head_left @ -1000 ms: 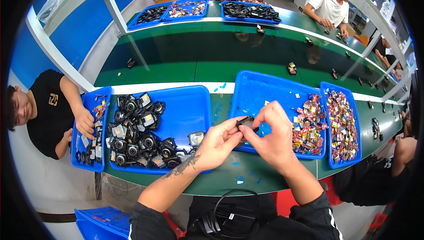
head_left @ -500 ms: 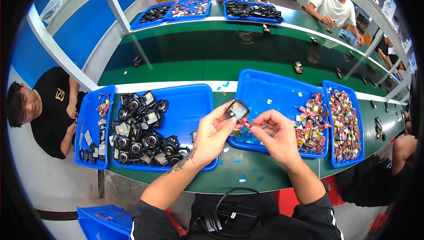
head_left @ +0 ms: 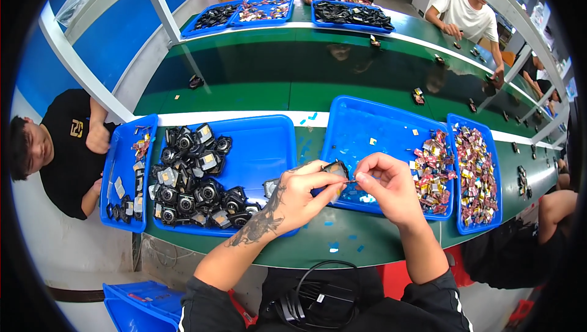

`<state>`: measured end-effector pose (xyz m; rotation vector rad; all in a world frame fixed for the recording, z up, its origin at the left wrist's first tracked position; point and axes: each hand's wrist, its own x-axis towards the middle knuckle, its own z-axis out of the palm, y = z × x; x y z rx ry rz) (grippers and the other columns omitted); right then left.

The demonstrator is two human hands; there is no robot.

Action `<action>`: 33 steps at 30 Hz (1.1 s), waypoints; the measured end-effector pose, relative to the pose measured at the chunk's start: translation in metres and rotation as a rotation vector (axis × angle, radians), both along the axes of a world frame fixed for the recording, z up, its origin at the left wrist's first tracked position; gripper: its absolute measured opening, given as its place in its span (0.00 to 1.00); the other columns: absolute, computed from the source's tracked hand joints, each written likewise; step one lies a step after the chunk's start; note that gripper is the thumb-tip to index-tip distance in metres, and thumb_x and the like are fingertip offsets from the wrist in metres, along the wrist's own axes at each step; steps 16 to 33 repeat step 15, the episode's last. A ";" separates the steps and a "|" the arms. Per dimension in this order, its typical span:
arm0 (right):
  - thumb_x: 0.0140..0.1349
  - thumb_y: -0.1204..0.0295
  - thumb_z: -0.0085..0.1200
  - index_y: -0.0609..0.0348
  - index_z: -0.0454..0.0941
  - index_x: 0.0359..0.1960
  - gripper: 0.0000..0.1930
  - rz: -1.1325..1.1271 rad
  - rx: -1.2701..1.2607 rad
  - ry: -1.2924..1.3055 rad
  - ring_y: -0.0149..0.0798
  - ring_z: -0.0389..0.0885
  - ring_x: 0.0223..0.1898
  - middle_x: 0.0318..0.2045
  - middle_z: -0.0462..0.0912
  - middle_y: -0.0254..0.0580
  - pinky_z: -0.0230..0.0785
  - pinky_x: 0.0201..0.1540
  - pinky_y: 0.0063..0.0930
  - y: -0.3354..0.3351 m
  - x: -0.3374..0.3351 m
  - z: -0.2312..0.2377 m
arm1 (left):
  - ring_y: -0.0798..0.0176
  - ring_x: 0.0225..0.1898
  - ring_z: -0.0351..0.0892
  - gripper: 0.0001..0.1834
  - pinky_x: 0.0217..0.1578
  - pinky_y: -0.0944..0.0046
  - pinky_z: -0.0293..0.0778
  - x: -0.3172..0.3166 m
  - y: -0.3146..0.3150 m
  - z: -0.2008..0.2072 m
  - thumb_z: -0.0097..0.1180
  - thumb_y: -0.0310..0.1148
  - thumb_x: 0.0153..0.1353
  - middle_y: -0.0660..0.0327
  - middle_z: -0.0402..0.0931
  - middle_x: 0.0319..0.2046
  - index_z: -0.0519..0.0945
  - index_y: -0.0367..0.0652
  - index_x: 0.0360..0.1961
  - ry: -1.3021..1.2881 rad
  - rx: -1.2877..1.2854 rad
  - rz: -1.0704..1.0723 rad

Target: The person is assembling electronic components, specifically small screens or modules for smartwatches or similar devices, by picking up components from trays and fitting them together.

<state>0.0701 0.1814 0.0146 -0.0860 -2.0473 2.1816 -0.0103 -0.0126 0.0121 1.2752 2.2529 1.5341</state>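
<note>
My left hand (head_left: 299, 192) has turned back-up and is closed around a black watch-like case (head_left: 335, 170) with a grey face, partly hidden by the fingers. My right hand (head_left: 391, 186) pinches a small red part (head_left: 351, 181), seen almost edge-on at the case's near side. The fingertips of both hands nearly meet there. Left of my hands, a blue tray (head_left: 260, 142) holds a heap of similar black cases (head_left: 208, 191). Behind my right hand is another blue tray (head_left: 367, 115), with small red and yellow parts (head_left: 433, 170) piled at its right end.
A narrow blue tray (head_left: 125, 148) stands far left, and one full of red parts (head_left: 477, 179) far right. Blue film scraps (head_left: 333, 247) dot the green bench. Beyond runs a green conveyor (head_left: 244, 87) carrying cases. Co-workers sit left, right and opposite.
My left hand has rolled over, so its back faces up and the case is tilted. My right hand has shifted slightly right and down with the red part. Cases on the conveyor have moved right.
</note>
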 end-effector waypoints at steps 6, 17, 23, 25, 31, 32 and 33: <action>0.62 0.78 0.59 0.65 0.77 0.37 0.05 0.057 -0.005 -0.051 0.22 0.77 0.36 0.35 0.79 0.35 0.72 0.36 0.15 -0.003 0.001 0.002 | 0.66 0.37 0.82 0.08 0.38 0.69 0.79 -0.001 0.003 -0.012 0.61 0.24 0.61 0.57 0.81 0.35 0.83 0.32 0.41 -0.492 0.078 -0.025; 0.58 0.80 0.63 0.64 0.73 0.49 0.18 -0.193 0.207 0.098 0.25 0.80 0.35 0.33 0.81 0.37 0.72 0.38 0.16 -0.022 0.002 -0.005 | 0.60 0.47 0.82 0.20 0.45 0.66 0.80 -0.002 0.004 -0.013 0.59 0.25 0.63 0.54 0.79 0.47 0.76 0.35 0.57 -0.817 0.301 -0.133; 0.58 0.80 0.63 0.64 0.73 0.49 0.18 -0.193 0.207 0.098 0.25 0.80 0.35 0.33 0.81 0.37 0.72 0.38 0.16 -0.022 0.002 -0.005 | 0.60 0.47 0.82 0.20 0.45 0.66 0.80 -0.002 0.004 -0.013 0.59 0.25 0.63 0.54 0.79 0.47 0.76 0.35 0.57 -0.817 0.301 -0.133; 0.58 0.80 0.63 0.64 0.73 0.49 0.18 -0.193 0.207 0.098 0.25 0.80 0.35 0.33 0.81 0.37 0.72 0.38 0.16 -0.022 0.002 -0.005 | 0.60 0.47 0.82 0.20 0.45 0.66 0.80 -0.002 0.004 -0.013 0.59 0.25 0.63 0.54 0.79 0.47 0.76 0.35 0.57 -0.817 0.301 -0.133; 0.58 0.80 0.63 0.64 0.73 0.49 0.18 -0.193 0.207 0.098 0.25 0.80 0.35 0.33 0.81 0.37 0.72 0.38 0.16 -0.022 0.002 -0.005 | 0.60 0.47 0.82 0.20 0.45 0.66 0.80 -0.002 0.004 -0.013 0.59 0.25 0.63 0.54 0.79 0.47 0.76 0.35 0.57 -0.817 0.301 -0.133; 0.58 0.80 0.63 0.64 0.73 0.49 0.18 -0.193 0.207 0.098 0.25 0.80 0.35 0.33 0.81 0.37 0.72 0.38 0.16 -0.022 0.002 -0.005 | 0.60 0.47 0.82 0.20 0.45 0.66 0.80 -0.002 0.004 -0.013 0.59 0.25 0.63 0.54 0.79 0.47 0.76 0.35 0.57 -0.817 0.301 -0.133; 0.58 0.80 0.63 0.64 0.73 0.49 0.18 -0.193 0.207 0.098 0.25 0.80 0.35 0.33 0.81 0.37 0.72 0.38 0.16 -0.022 0.002 -0.005 | 0.60 0.47 0.82 0.20 0.45 0.66 0.80 -0.002 0.004 -0.013 0.59 0.25 0.63 0.54 0.79 0.47 0.76 0.35 0.57 -0.817 0.301 -0.133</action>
